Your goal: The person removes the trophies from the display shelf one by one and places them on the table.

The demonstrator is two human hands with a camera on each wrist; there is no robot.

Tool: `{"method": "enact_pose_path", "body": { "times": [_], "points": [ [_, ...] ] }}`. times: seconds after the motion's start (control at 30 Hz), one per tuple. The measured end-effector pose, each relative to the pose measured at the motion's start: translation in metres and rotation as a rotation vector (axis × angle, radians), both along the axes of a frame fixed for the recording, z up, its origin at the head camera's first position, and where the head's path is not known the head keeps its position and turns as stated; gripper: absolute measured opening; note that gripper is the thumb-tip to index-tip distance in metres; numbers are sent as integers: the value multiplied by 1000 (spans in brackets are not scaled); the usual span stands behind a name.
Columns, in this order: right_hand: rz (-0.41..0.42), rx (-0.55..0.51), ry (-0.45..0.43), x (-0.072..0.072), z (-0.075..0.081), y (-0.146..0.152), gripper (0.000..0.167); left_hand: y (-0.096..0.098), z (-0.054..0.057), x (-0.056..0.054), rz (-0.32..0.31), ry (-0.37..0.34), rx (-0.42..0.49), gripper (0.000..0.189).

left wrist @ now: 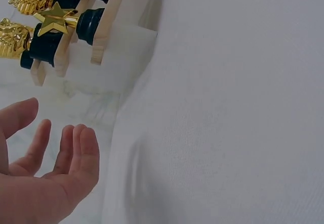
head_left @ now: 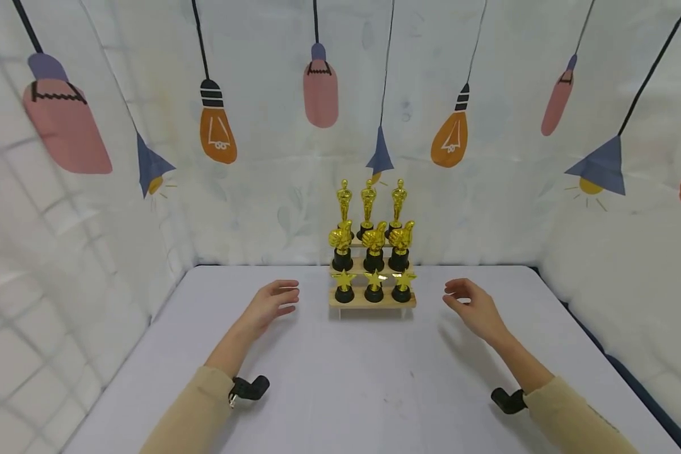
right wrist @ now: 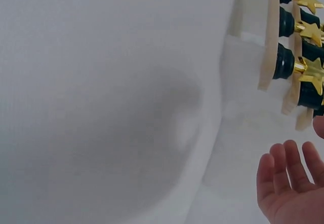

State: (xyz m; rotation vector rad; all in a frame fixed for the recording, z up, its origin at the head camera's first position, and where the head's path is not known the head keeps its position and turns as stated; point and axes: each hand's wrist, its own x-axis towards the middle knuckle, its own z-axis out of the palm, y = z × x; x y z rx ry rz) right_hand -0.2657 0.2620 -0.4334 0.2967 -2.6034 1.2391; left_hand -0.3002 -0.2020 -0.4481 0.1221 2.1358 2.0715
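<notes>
Centrally, we list one three-tier wooden stand (head_left: 372, 305) on the counter (head_left: 340, 378): three star trophies (head_left: 374, 292), three thumbs-up trophies (head_left: 374, 243), three statuette trophies (head_left: 367, 203); flanking it, apart, our left hand (head_left: 271, 304) and right hand (head_left: 477, 309), fingers (left wrist: 88, 153) relaxed, released.

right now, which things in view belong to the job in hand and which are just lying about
Likely in the job: star trophies, thumbs-up trophies, figure trophies, wooden rack, left hand, right hand
Just there: white tabletop, lamp-print backdrop, black wrist devices

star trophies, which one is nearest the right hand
The rightmost star trophy on the bottom tier; the middle one and left one stand farther from the right hand.
</notes>
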Motion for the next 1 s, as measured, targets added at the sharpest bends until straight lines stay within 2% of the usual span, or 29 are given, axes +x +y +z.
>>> {"method": "enact_pose_path", "body": {
  "times": [0.2, 0.33, 0.5, 1.0],
  "points": [
    [24, -55, -19, 2, -6, -10, 28, 10, -2, 2, 37, -61, 87, 47],
    [44, -99, -32, 4, -4, -16, 32, 21, 0, 7, 36, -96, 107, 49],
    [56, -160, -90, 4, -4, -22, 36, 34, -1, 9, 32, -113, 124, 45],
    [64, -292, -143, -4, -11, -43, 38, 49, -13, -4, 34, -128, 154, 50]
  ]
}}
